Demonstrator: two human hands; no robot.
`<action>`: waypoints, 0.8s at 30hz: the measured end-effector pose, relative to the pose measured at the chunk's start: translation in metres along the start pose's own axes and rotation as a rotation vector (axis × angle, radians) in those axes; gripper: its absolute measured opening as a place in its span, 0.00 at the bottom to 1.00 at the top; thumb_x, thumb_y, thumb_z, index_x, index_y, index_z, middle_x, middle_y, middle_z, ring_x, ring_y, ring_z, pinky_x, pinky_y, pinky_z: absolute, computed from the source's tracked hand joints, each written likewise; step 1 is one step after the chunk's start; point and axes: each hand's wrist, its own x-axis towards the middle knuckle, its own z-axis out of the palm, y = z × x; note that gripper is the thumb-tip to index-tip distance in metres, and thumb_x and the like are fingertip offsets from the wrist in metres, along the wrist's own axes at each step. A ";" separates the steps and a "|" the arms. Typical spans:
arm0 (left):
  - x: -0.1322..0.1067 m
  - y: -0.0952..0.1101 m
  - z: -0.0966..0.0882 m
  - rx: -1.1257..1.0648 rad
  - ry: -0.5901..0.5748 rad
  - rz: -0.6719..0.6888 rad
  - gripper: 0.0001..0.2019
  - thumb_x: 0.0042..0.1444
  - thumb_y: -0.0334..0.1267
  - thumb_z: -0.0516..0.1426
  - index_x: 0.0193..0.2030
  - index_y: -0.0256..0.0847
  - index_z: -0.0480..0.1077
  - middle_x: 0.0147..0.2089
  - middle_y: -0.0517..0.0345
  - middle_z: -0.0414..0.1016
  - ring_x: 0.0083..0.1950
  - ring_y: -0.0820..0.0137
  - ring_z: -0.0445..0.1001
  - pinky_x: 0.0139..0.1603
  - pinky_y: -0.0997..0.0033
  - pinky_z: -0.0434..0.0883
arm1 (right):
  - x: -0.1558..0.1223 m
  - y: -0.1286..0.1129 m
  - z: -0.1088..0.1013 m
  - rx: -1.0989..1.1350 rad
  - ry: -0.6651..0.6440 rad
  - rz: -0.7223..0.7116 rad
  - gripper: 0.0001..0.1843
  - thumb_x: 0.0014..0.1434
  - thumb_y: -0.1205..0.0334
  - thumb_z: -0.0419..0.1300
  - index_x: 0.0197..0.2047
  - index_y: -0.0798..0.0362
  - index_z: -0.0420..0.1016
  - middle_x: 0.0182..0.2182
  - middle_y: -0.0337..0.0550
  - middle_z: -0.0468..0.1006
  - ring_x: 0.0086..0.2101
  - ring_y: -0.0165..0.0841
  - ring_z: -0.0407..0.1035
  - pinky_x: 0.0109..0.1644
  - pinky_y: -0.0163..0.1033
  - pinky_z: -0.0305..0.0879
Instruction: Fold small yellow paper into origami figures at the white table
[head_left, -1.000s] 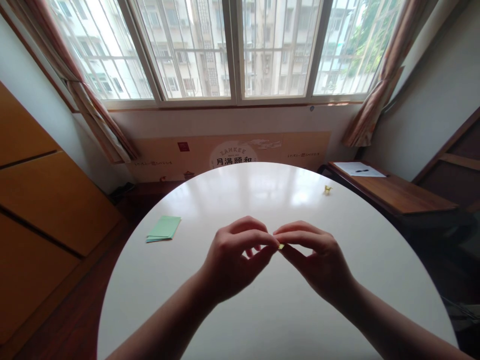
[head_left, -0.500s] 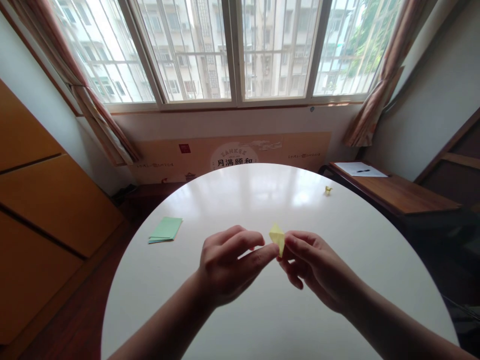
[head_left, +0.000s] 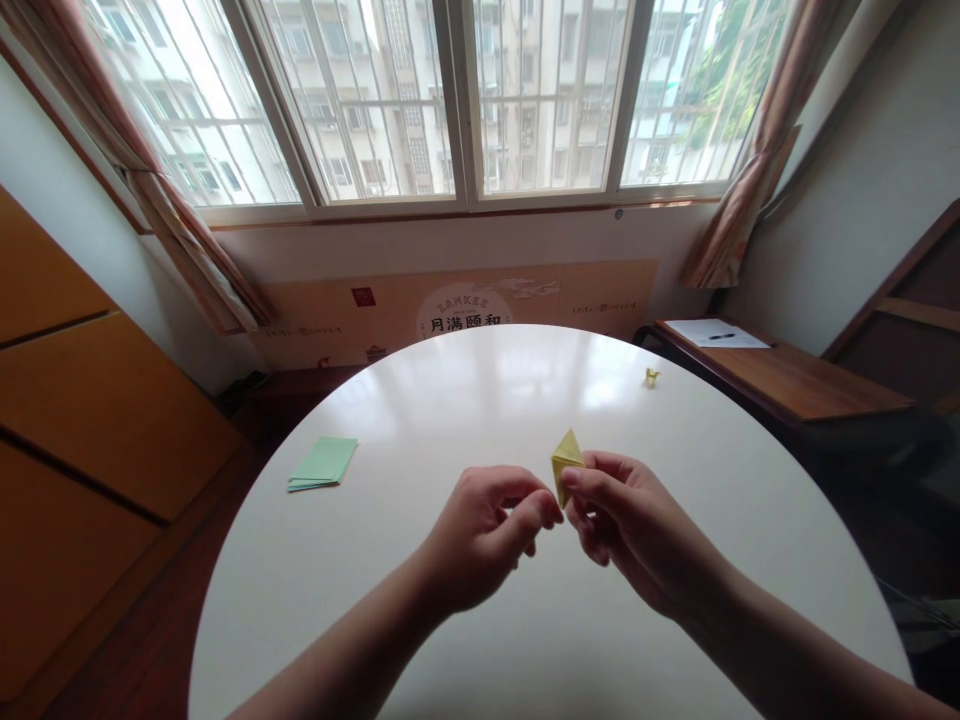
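Observation:
Over the middle of a round white table [head_left: 390, 600] I hold a small folded yellow paper [head_left: 565, 458], its point up. My right hand [head_left: 637, 535] pinches it between thumb and forefinger. My left hand [head_left: 487, 535] is curled, and its thumb and fingertips meet at the paper's lower edge. A tiny folded yellow paper figure [head_left: 652, 376] stands at the far right of the table.
A small stack of green paper sheets [head_left: 323, 463] lies on the left of the table. A wooden side table [head_left: 795, 385] at the right carries a white sheet with a pen [head_left: 718, 335]. Windows and curtains are behind; a wooden cabinet [head_left: 90, 420] stands left.
The yellow paper, earlier almost hidden between both pinching hands, has come up and now shows as a pointed shape. Both hands have shifted slightly right and nearer to me.

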 end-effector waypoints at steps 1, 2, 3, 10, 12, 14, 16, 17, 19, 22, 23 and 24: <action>0.000 -0.001 0.003 -0.070 -0.034 -0.044 0.15 0.63 0.41 0.53 0.30 0.33 0.73 0.26 0.56 0.70 0.22 0.76 0.68 0.18 0.80 0.65 | 0.000 0.000 0.000 -0.003 -0.010 -0.009 0.15 0.56 0.59 0.66 0.23 0.56 0.69 0.18 0.35 0.68 0.18 0.23 0.57 0.18 0.27 0.52; 0.000 -0.002 0.005 -0.137 -0.061 -0.081 0.16 0.63 0.42 0.52 0.31 0.33 0.74 0.27 0.55 0.71 0.23 0.75 0.68 0.17 0.80 0.65 | 0.000 0.001 0.000 -0.009 -0.018 -0.019 0.15 0.56 0.59 0.66 0.23 0.56 0.69 0.18 0.36 0.69 0.18 0.24 0.59 0.19 0.28 0.52; 0.000 -0.003 0.008 -0.201 -0.086 -0.113 0.17 0.63 0.43 0.52 0.32 0.32 0.74 0.28 0.54 0.71 0.23 0.75 0.68 0.16 0.80 0.65 | 0.001 0.001 0.000 -0.018 -0.024 -0.031 0.15 0.57 0.59 0.66 0.23 0.56 0.69 0.18 0.37 0.70 0.19 0.24 0.60 0.19 0.28 0.52; 0.002 0.000 0.013 -0.370 -0.145 -0.228 0.16 0.58 0.42 0.53 0.30 0.32 0.75 0.27 0.55 0.71 0.21 0.75 0.68 0.13 0.82 0.64 | 0.001 0.008 0.000 -0.116 -0.004 -0.114 0.16 0.59 0.59 0.64 0.23 0.56 0.69 0.15 0.36 0.70 0.17 0.25 0.61 0.19 0.29 0.52; 0.002 0.001 0.014 -0.359 -0.124 -0.242 0.14 0.56 0.40 0.54 0.28 0.33 0.74 0.27 0.55 0.71 0.21 0.76 0.68 0.13 0.83 0.63 | 0.001 0.009 -0.001 -0.150 -0.002 -0.147 0.16 0.59 0.59 0.64 0.23 0.55 0.69 0.15 0.36 0.71 0.17 0.25 0.61 0.19 0.29 0.53; 0.003 0.001 0.015 -0.362 -0.100 -0.261 0.12 0.54 0.38 0.54 0.25 0.33 0.73 0.27 0.55 0.72 0.20 0.76 0.67 0.13 0.82 0.64 | 0.001 0.011 -0.001 -0.190 0.001 -0.187 0.16 0.59 0.59 0.65 0.23 0.55 0.69 0.15 0.36 0.72 0.17 0.25 0.62 0.20 0.29 0.54; 0.004 0.001 0.017 -0.376 -0.074 -0.291 0.11 0.51 0.36 0.53 0.23 0.33 0.72 0.26 0.54 0.73 0.20 0.76 0.67 0.13 0.82 0.64 | 0.001 0.012 -0.001 -0.224 0.005 -0.220 0.16 0.59 0.59 0.65 0.23 0.55 0.69 0.16 0.36 0.72 0.18 0.25 0.63 0.20 0.30 0.56; 0.004 0.001 0.018 -0.387 -0.060 -0.310 0.10 0.49 0.35 0.53 0.22 0.34 0.71 0.25 0.54 0.73 0.20 0.76 0.66 0.13 0.82 0.63 | 0.000 0.012 -0.001 -0.233 0.008 -0.229 0.16 0.59 0.59 0.65 0.23 0.55 0.69 0.16 0.36 0.72 0.18 0.26 0.63 0.20 0.30 0.56; 0.005 0.001 0.020 -0.418 -0.039 -0.351 0.09 0.46 0.33 0.53 0.21 0.34 0.71 0.24 0.54 0.73 0.19 0.76 0.65 0.12 0.83 0.62 | -0.001 0.013 0.000 -0.231 0.013 -0.239 0.17 0.60 0.59 0.65 0.23 0.55 0.68 0.16 0.36 0.72 0.18 0.26 0.63 0.21 0.30 0.57; 0.005 0.001 0.021 -0.457 -0.027 -0.400 0.09 0.43 0.33 0.52 0.20 0.34 0.72 0.24 0.54 0.74 0.18 0.77 0.64 0.11 0.83 0.60 | -0.001 0.016 0.002 -0.190 0.012 -0.245 0.17 0.60 0.59 0.65 0.23 0.55 0.68 0.15 0.35 0.71 0.18 0.25 0.62 0.21 0.30 0.56; 0.005 0.002 0.021 -0.463 -0.028 -0.414 0.08 0.42 0.32 0.53 0.20 0.34 0.72 0.25 0.54 0.74 0.18 0.77 0.64 0.11 0.83 0.60 | -0.001 0.017 0.003 -0.168 0.012 -0.239 0.18 0.60 0.59 0.65 0.22 0.55 0.68 0.15 0.35 0.70 0.17 0.25 0.62 0.21 0.30 0.56; 0.005 0.002 0.021 -0.467 -0.035 -0.428 0.08 0.41 0.32 0.53 0.20 0.34 0.73 0.26 0.54 0.75 0.18 0.77 0.65 0.10 0.83 0.60 | 0.000 0.017 0.003 -0.144 0.020 -0.230 0.18 0.60 0.59 0.65 0.22 0.55 0.67 0.15 0.34 0.70 0.17 0.25 0.62 0.21 0.30 0.55</action>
